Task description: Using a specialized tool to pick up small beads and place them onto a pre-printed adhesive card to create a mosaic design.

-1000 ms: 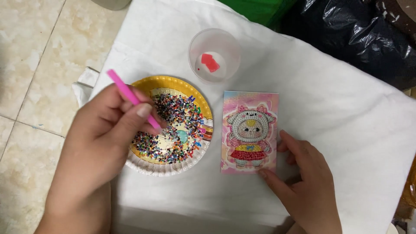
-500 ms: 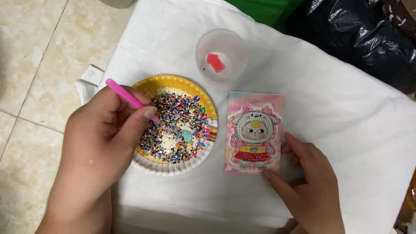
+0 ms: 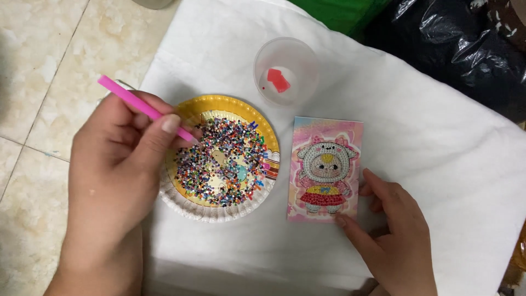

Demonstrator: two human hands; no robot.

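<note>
While the left hand [image 3: 118, 175] pinches a pink pen [image 3: 143, 107] tight between thumb and fingers, its tip sits over the beads [image 3: 227, 164] in the yellow paper plate [image 3: 219, 104], maybe touching them, hard to tell. Right hand [image 3: 392, 230] lies mostly open, fingertips pressing the picture card's [image 3: 326, 167] lower right corner on the white cloth [image 3: 427, 120].

White cloth [image 3: 438, 137] carries paper plate [image 3: 219, 211], plastic cup [image 3: 307, 55], picture card [image 3: 326, 170].
</note>
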